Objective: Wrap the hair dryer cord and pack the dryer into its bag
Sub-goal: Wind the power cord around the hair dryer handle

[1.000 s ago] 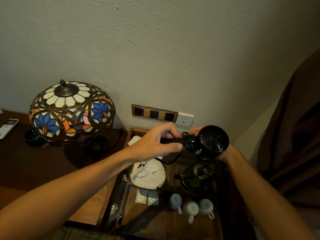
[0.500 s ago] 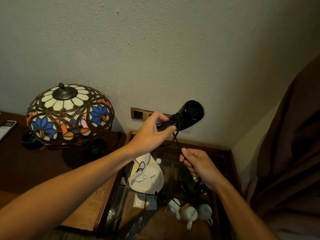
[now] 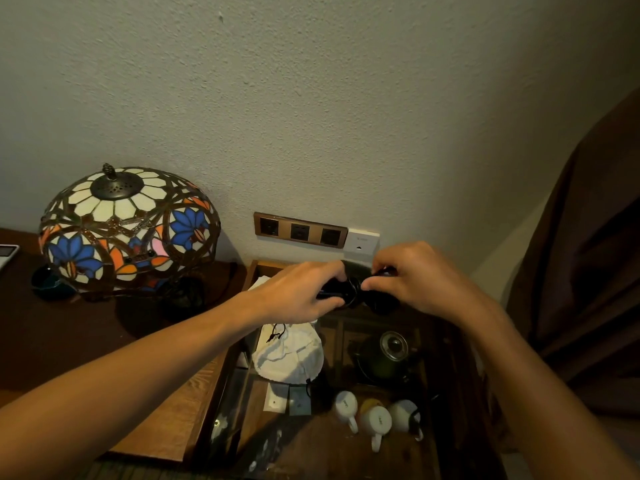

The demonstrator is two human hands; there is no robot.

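Observation:
I hold the black hair dryer (image 3: 349, 293) level in front of me, above the wooden tray. My left hand (image 3: 298, 295) grips its handle end. My right hand (image 3: 412, 278) covers the dryer's body and pinches the black cord (image 3: 355, 289), which lies in turns around the dryer between my two hands. Most of the dryer is hidden by my fingers. The white drawstring bag (image 3: 289, 356) lies crumpled on the tray below my left wrist, with its black cord toggle on top.
A stained-glass lamp (image 3: 128, 226) stands at the left on the dark wooden table. A socket strip (image 3: 299, 232) is on the wall behind my hands. The tray (image 3: 221, 375) also holds a dark kettle (image 3: 388, 355) and three white mugs (image 3: 375, 415). A brown curtain (image 3: 588, 271) hangs at the right.
The dryer has come down from its raised, tilted pose to level. My right hand has risen from the hanging cord and closed over the dryer's body and cord.

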